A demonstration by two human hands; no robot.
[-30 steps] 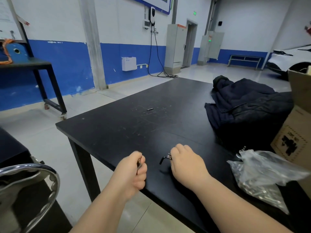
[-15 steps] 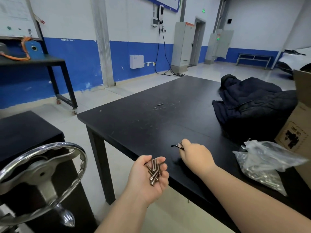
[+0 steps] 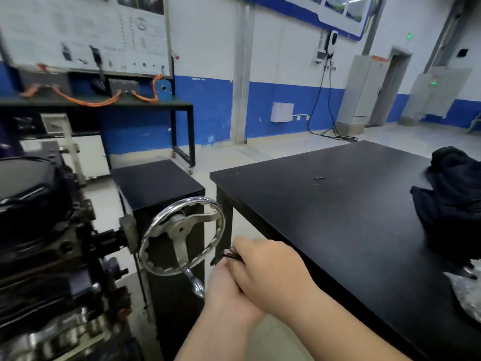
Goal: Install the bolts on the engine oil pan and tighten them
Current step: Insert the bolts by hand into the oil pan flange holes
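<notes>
Both hands meet; the right hand (image 3: pixel 263 267) curls round a dark bent tool (image 3: pixel 227 256), tip pointing left; the left hand (image 3: pixel 226 293) lies beneath, fingers hidden, so I cannot tell its grip; bolts unseen; the oil pan (image 3: pixel 28 188) sits well left and above, nearer the left hand.

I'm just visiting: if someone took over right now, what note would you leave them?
Right hand: lies over the left hand, grip closed on a dark metal tool.
Left hand: mostly covered, grip unclear; no bolts in view.
The engine stands left, beyond the handwheel; hands not there yet.
Done: no bolt seen fitted. Left: fit and tighten all.
</notes>
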